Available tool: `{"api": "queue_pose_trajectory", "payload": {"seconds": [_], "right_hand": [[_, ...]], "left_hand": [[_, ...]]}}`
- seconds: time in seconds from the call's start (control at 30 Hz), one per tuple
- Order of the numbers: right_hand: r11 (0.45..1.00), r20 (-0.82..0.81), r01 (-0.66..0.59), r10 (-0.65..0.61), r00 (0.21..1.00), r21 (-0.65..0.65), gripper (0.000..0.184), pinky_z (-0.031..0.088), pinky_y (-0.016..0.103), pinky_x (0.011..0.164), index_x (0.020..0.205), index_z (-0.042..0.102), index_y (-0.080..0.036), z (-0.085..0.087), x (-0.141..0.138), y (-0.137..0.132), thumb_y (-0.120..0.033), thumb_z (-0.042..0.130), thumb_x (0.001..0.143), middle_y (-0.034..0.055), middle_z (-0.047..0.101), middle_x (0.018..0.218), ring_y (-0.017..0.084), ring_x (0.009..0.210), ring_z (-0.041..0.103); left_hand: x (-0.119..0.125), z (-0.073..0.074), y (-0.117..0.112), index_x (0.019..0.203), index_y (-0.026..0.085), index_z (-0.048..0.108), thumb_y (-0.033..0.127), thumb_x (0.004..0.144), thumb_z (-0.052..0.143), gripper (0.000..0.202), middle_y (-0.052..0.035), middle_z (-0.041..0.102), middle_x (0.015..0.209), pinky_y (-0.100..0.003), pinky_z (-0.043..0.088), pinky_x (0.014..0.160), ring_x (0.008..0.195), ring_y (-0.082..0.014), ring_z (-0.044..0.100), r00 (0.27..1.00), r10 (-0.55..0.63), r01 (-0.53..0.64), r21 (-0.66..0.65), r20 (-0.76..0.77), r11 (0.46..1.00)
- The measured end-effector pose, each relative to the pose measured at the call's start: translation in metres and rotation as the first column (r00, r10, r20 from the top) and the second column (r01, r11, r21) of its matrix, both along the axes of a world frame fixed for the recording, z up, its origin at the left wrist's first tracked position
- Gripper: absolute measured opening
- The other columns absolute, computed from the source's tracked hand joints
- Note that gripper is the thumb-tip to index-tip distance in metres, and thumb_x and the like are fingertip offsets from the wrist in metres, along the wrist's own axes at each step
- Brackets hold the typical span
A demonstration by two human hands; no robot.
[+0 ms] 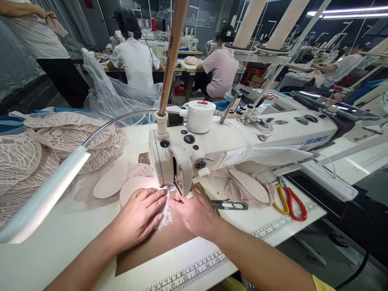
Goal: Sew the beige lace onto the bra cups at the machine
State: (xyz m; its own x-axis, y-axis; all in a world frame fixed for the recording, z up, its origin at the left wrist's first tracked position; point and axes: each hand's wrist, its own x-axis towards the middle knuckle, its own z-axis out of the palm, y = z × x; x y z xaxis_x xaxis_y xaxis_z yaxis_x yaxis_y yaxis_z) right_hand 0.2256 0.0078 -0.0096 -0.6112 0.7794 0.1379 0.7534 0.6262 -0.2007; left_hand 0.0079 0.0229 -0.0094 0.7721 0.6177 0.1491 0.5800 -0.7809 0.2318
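Observation:
My left hand (141, 216) lies with its fingers stretched flat over the left edge of a small white lace piece (165, 216), fingertips close to the presser foot. Curled in at the right side of the needle area is my right hand (195, 212); its thumb tip touches the lace edge and what its fingers pinch is hidden. Both hands rest under the head of a white sewing machine (169, 157). Brown covering (151, 250) lies on the bed beneath them. Beige cup-shaped pieces (138, 186) sit just beyond my left hand.
Black thread snips (230, 205) and red-and-yellow-handled scissors (292, 204) lie to the right, near another beige cup (250, 186). Beige lace fabric (75, 137) is heaped at the left, behind a lamp (45, 194) on a flexible neck. Co-workers sit at machines beyond.

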Motion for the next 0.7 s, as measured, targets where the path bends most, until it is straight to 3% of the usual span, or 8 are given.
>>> {"api": "queue_pose_trajectory", "payload": {"seconds": [0.17,0.33,0.5,0.7], "right_hand": [[1.0,0.012,0.01,-0.01,1.0,-0.007,0.032,0.028,0.033,0.068,0.098,0.059,-0.02,0.0,-0.001,-0.001,-0.004,0.049,0.072,0.0041,0.058,0.091,0.019,0.083,0.044],[0.997,0.059,0.081,-0.081,0.995,0.003,0.036,0.031,0.035,0.073,0.108,0.059,-0.021,-0.001,-0.005,0.001,-0.008,0.048,0.077,0.0073,0.059,0.099,0.023,0.089,0.047],[0.994,0.049,0.112,-0.112,0.992,0.011,0.043,0.031,0.035,0.077,0.12,0.056,-0.021,-0.002,-0.004,0.002,-0.008,0.047,0.08,0.0098,0.058,0.104,0.024,0.094,0.047],[0.997,-0.022,-0.068,0.067,0.998,-0.048,0.044,0.028,0.032,0.07,0.114,0.058,-0.023,-0.004,0.005,0.0,-0.004,0.05,0.075,0.0034,0.057,0.089,0.019,0.082,0.043]], "left_hand": [[0.002,0.001,0.0,0.126,0.017,0.054,0.025,0.092,0.043,0.037,-0.0131,0.064,0.116,-0.045,0.042,0.087,0.104,-0.0292,0.053,1.0,0.007,-0.007,0.009,-0.027,1.0],[0.005,0.003,0.001,0.126,0.016,0.054,0.027,0.093,0.041,0.037,-0.0135,0.064,0.112,-0.045,0.041,0.085,0.1,-0.0281,0.053,0.995,0.027,-0.027,0.0,-0.092,1.0],[0.004,0.003,0.002,0.122,0.016,0.056,0.026,0.093,0.042,0.034,-0.0136,0.064,0.109,-0.044,0.042,0.085,0.099,-0.0282,0.053,0.998,0.024,-0.024,0.008,-0.057,1.0],[-0.008,-0.001,0.0,0.123,0.018,0.055,0.019,0.092,0.046,0.033,-0.0126,0.058,0.12,-0.042,0.039,0.09,0.109,-0.0279,0.047,0.999,-0.025,0.025,0.001,0.035,1.0]]}}
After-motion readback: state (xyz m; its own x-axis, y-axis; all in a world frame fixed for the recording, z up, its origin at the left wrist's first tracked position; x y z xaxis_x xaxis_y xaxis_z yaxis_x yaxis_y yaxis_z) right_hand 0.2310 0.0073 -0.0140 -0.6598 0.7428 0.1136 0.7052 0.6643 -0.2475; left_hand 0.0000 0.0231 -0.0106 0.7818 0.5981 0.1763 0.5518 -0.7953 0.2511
